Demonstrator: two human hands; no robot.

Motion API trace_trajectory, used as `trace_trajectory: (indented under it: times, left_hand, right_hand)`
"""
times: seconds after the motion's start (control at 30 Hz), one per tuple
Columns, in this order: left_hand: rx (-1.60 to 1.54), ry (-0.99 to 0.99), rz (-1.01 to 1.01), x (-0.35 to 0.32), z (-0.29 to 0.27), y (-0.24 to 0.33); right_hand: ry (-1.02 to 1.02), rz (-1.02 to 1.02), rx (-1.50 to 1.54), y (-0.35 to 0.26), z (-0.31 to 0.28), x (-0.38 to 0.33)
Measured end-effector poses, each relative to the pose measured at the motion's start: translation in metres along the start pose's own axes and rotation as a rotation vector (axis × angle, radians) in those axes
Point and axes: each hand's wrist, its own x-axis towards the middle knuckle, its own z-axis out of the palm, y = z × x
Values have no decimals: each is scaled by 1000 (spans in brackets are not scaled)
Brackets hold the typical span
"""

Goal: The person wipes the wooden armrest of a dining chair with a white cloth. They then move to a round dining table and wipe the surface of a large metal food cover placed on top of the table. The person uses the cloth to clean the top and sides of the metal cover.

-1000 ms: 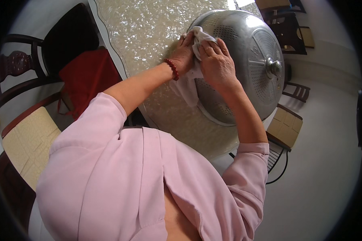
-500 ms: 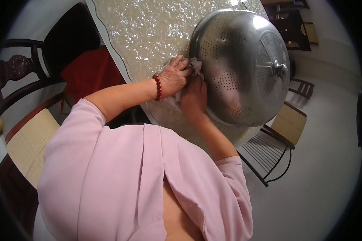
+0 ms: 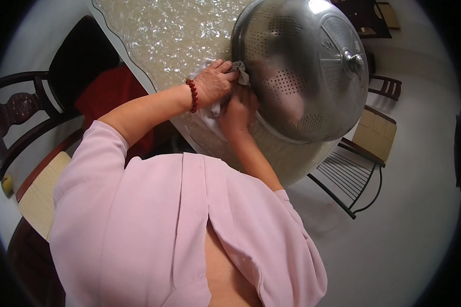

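Observation:
A pale, crumpled cloth (image 3: 208, 122) lies bunched under and between my hands on the table. My left hand (image 3: 213, 83), with a red bead bracelet at its wrist, has its fingers bent over the cloth; a greyish fold (image 3: 242, 73) sticks out past the fingertips. Just below and to the right, my right hand (image 3: 239, 111) is closed on the same cloth, with most of its fingertips hidden. Both hands are close to the left rim of a large, shiny perforated metal dome cover (image 3: 287, 56), which has a round knob (image 3: 354, 62).
The table (image 3: 164, 30) has a glossy, crinkled clear covering with a wavy edge. A dark wooden chair (image 3: 23, 105) and a red cloth (image 3: 107, 92) are at the left. To the right are a chair with a tan seat (image 3: 376, 134) and a black slatted rack (image 3: 346, 174).
My hands have shifted slightly left and up in the picture with the cloth. The dome and table have also moved up and left in view, and the chairs at right appear lower.

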Motion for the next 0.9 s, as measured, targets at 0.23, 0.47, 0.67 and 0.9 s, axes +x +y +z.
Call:
trace_trajectory:
  times: [0.23, 0.47, 0.67, 0.9]
  left_hand:
    - [-78, -80, 52, -5, -6, 23]
    - [-279, 67, 186, -29, 2, 77]
    - [83, 123, 38, -4, -28, 24]
    - [138, 147, -44, 3, -2, -16]
  right_hand:
    - [-27, -69, -6, 19, -4, -28]
    - [-162, -73, -43, 49, -45, -99]
    - [-42, -81, -26, 15, -16, -73]
    - [140, -67, 108, -27, 5, -18]
